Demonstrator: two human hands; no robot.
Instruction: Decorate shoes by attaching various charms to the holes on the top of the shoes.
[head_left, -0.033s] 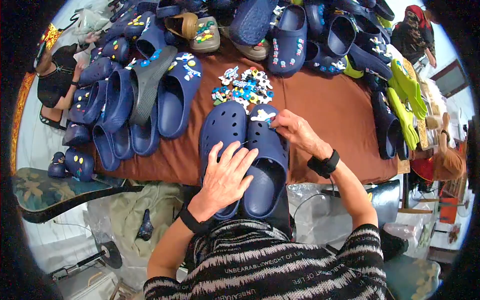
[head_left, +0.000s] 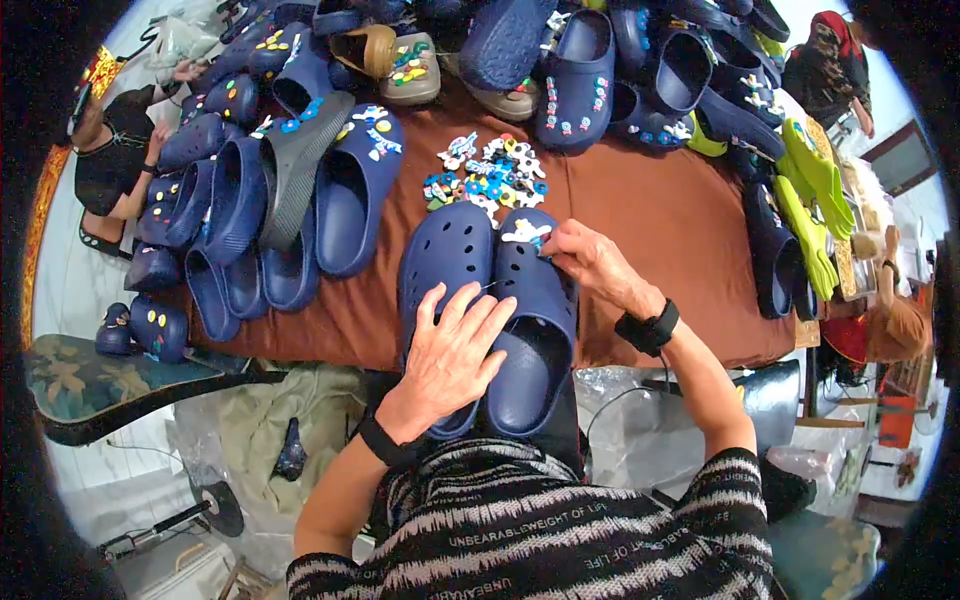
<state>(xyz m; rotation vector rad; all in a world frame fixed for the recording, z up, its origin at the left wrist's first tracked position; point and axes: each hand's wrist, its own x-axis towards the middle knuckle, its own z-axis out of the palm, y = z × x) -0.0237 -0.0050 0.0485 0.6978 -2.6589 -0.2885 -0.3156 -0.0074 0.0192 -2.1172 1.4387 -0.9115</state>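
Navy clogs (head_left: pixel 490 300) sit paired at the worktop's (head_left: pixel 680 220) near edge. My left hand (head_left: pixel 455 355) lies spread flat across them, while my right hand (head_left: pixel 590 262) pinches a white charm (head_left: pixel 525 234) on the right clog's toe.

A: Where can we pass?

B: The bare brown bench (head_left: pixel 660 215) right of our right hand (head_left: pixel 590 262) lies open.

A: And left?

B: Rows of navy clogs (head_left: pixel 290 210) crowd it. A pile of small charms (head_left: pixel 490 175) sits just beyond the pair of clogs (head_left: pixel 490 300); more shoes wall the far edge.
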